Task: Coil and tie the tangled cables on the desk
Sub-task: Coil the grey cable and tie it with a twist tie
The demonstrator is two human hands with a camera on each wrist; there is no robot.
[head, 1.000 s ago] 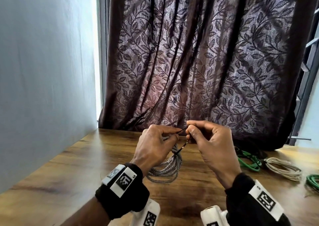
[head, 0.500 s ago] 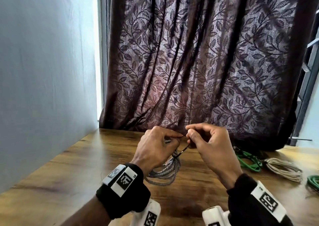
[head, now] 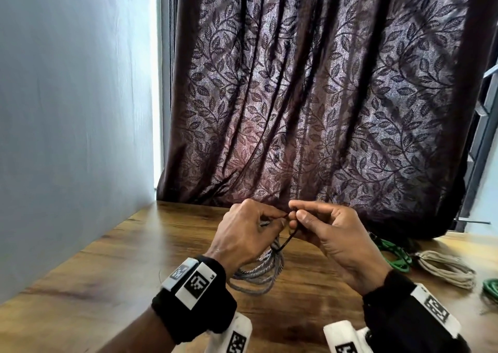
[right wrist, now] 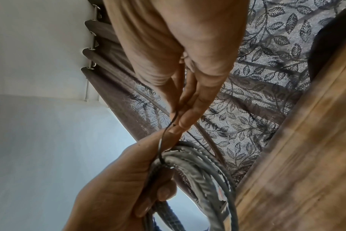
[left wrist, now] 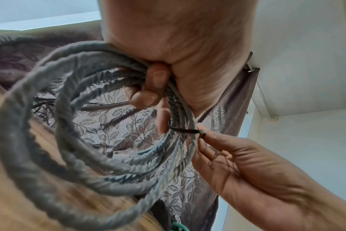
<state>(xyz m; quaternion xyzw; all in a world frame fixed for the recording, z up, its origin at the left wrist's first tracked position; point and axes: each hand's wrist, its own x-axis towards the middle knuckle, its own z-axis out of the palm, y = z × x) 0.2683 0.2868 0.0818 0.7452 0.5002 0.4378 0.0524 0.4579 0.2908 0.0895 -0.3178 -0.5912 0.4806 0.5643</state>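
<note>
Now at the tying step, the left hand (head: 244, 234) grips the coiled grey braided cable (left wrist: 73, 140) while the right hand (head: 327, 234) pinches the thin black tie (left wrist: 185, 130) looped round it, which next needs cinching snug.

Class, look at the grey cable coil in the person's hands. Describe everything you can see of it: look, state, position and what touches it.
The grey cable coil is wound into several round loops of twisted-looking, matte grey cord. It hangs above the wooden desk, in front of the curtain. The left hand curls its fingers around the gathered strands at the top. A thin black tie circles the bundle just beside that hold, and the right hand pinches the tie's free end, drawing it away from the coil.
</note>
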